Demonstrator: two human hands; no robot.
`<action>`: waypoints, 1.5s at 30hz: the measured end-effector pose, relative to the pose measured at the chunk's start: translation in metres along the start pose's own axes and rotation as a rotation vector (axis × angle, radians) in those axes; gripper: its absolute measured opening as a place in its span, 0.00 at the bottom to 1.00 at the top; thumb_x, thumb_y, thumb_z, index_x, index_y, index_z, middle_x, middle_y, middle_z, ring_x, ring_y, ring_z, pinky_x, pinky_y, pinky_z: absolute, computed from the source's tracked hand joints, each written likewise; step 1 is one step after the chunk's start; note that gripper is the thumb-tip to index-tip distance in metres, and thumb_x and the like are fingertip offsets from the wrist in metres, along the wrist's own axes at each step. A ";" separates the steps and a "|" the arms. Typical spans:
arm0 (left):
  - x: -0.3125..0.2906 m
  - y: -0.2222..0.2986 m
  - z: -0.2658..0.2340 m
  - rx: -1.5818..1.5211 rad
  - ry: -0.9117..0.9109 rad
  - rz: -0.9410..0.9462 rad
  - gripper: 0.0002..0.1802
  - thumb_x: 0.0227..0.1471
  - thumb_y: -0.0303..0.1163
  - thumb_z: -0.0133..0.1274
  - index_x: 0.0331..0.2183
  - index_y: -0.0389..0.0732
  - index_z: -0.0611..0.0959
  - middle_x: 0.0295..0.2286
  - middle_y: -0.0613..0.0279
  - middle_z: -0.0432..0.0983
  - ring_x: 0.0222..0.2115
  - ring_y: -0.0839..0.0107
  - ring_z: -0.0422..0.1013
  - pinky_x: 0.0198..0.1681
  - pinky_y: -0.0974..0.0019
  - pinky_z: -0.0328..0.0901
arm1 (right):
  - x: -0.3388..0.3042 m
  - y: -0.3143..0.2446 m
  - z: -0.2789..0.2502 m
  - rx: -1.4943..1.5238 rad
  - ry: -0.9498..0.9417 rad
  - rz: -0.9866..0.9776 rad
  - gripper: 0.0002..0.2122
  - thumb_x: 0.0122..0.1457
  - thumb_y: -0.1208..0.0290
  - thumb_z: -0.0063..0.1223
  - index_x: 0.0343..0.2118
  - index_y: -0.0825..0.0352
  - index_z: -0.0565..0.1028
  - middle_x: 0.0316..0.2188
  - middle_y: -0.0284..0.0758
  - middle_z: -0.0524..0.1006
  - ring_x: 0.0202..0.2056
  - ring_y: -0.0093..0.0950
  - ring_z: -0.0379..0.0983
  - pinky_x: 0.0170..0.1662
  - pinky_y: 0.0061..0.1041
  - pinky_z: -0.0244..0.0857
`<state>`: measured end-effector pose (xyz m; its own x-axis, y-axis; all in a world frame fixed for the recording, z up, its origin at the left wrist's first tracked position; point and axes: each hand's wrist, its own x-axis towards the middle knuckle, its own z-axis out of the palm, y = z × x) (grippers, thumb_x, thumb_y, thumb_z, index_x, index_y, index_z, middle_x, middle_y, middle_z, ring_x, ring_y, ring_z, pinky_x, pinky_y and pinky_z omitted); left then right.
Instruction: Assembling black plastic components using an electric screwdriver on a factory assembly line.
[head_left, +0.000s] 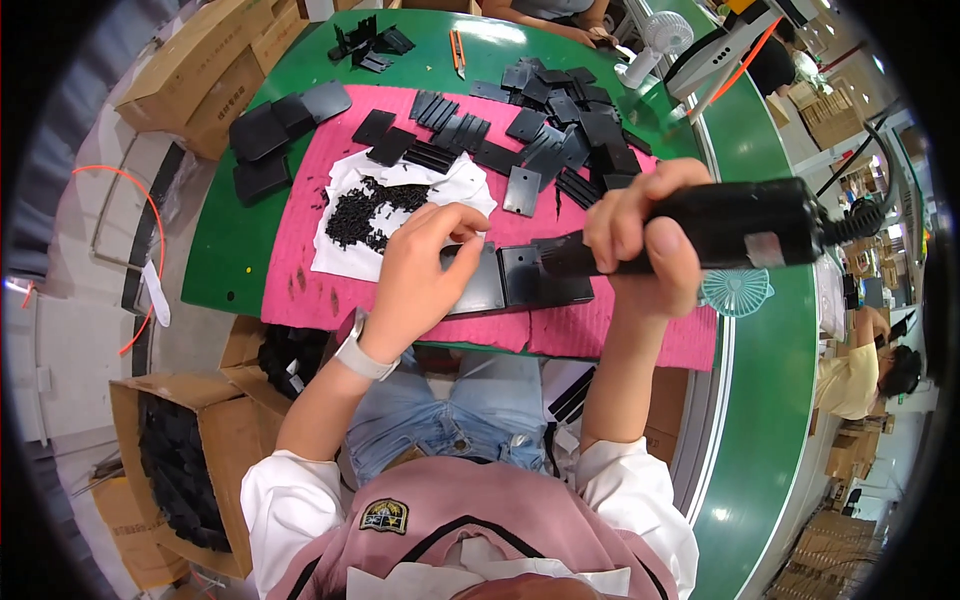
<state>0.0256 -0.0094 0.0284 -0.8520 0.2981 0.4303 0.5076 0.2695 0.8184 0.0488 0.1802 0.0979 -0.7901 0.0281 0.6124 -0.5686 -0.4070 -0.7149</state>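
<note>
My right hand (655, 235) is wrapped round a thick black electric screwdriver (740, 228) with a coiled cable. The tool lies nearly level, its left end over a dark box-shaped part (540, 285) at the mat's near edge. Beside that part lies a flat grey-black plate (482, 288), with my left hand (425, 265) above it. The left fingers are curled toward the thumb; whatever they hold, if anything, is too small to make out. Left of that hand, a heap of small black screws (355, 215) rests on a white cloth (335, 258).
A pink foam mat (290, 285) covers part of the green table (225, 250). Several black plates (560, 140) are scattered at its far right, and black trays (262, 135) at the left. An orange cutter knife (457, 55) and small fans (665, 38) also lie about. Cardboard boxes (215, 420) stand at lower left.
</note>
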 end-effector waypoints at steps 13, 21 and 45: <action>0.014 -0.016 0.027 -0.206 -0.123 -0.161 0.05 0.40 0.21 0.55 0.25 0.33 0.79 0.23 0.58 0.76 0.25 0.70 0.74 0.32 0.70 0.67 | 0.006 0.019 0.002 -0.022 0.057 0.077 0.13 0.48 0.75 0.59 0.33 0.71 0.67 0.17 0.33 0.70 0.14 0.19 0.64 0.17 0.17 0.59; 0.012 -0.011 0.027 -0.251 -0.044 -0.171 0.05 0.38 0.19 0.57 0.24 0.34 0.80 0.20 0.62 0.75 0.23 0.74 0.71 0.30 0.73 0.65 | 0.006 0.032 0.007 -0.245 -0.097 0.101 0.14 0.48 0.74 0.59 0.28 0.68 0.62 0.12 0.31 0.63 0.11 0.20 0.60 0.14 0.20 0.55; 0.006 -0.008 0.029 -0.102 0.010 -0.142 0.05 0.37 0.19 0.57 0.24 0.34 0.79 0.20 0.59 0.74 0.20 0.70 0.69 0.25 0.70 0.64 | 0.006 0.032 0.009 -0.639 -0.226 -0.191 0.15 0.47 0.70 0.61 0.32 0.70 0.66 0.13 0.31 0.67 0.13 0.20 0.63 0.17 0.18 0.59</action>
<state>0.0202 0.0172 0.0130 -0.9158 0.2546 0.3107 0.3666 0.2135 0.9055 0.0280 0.1593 0.0814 -0.6355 -0.1727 0.7525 -0.7705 0.2044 -0.6038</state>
